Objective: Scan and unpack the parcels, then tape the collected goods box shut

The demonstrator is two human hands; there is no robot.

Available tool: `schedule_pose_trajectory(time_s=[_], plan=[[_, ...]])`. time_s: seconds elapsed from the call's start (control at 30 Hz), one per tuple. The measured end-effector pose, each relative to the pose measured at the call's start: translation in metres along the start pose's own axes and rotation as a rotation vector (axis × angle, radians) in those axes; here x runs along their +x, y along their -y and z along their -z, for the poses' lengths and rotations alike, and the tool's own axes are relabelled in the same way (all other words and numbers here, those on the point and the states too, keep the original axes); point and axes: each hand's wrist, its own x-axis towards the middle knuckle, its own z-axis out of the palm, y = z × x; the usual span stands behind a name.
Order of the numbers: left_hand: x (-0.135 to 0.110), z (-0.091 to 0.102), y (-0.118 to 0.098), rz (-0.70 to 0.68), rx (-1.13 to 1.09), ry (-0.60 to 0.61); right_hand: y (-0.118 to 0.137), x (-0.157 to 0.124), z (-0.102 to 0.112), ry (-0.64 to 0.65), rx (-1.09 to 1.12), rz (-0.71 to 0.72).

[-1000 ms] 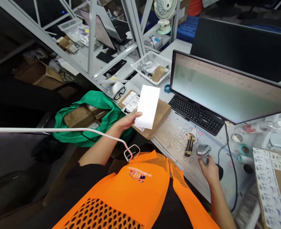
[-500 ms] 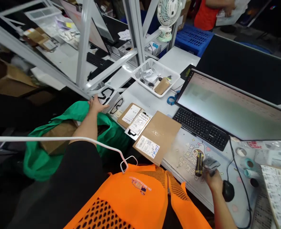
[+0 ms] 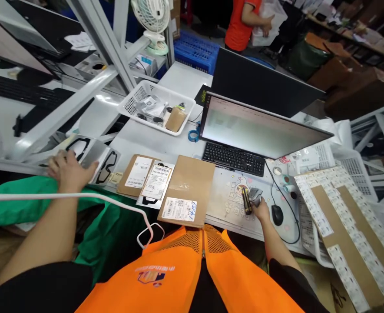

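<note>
Hand, left [image 3: 71,171]: fingers spread over the white box [image 3: 96,151]; whether I grip it, I cannot tell.
Hand, right [image 3: 260,209]: grasping the grey scanner [image 3: 255,195], beside the yellow-black tool [image 3: 245,200].
Parcel [image 3: 187,189]: on the desk [image 3: 131,141] before me; I no longer hold a white piece over it, so its label [image 3: 180,209] is exposed.
Obscured: beneath my left palm; blurred screen [image 3: 260,126] text.

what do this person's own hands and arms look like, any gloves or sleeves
No gloves show on the left hand or right hand. Both forearms are bare, with a black left sleeve and black right sleeve above. An orange vest with mesh panels, a front zip and a small chest logo covers the torso. A white cord crosses before the left forearm.
</note>
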Motion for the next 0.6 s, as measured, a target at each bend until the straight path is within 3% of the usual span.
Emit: schedule_pose_trajectory(time_s=[0.07, 0.13, 0.27, 0.43, 0.6], plan=[[-0.034, -0.005, -0.033, -0.121, -0.131, -0.004, 0.001, 0.004, 0.013, -0.059, 0.009, 0.066], [-0.071, -0.017, -0.063, -0.210, -0.261, 0.103, 0.011, 0.012, 0.028, -0.153, 0.031, 0.157], [-0.132, -0.036, -0.103, -0.249, -0.426, 0.287, 0.061, 0.050, 0.052, -0.172, 0.063, 0.339], [-0.163, -0.030, -0.123, -0.221, -0.388, 0.295, 0.118, 0.095, 0.052, -0.065, 0.025, 0.425], [-0.184, -0.021, -0.143, -0.250, -0.340, 0.265, 0.133, 0.107, 0.043, 0.066, -0.104, 0.441]])
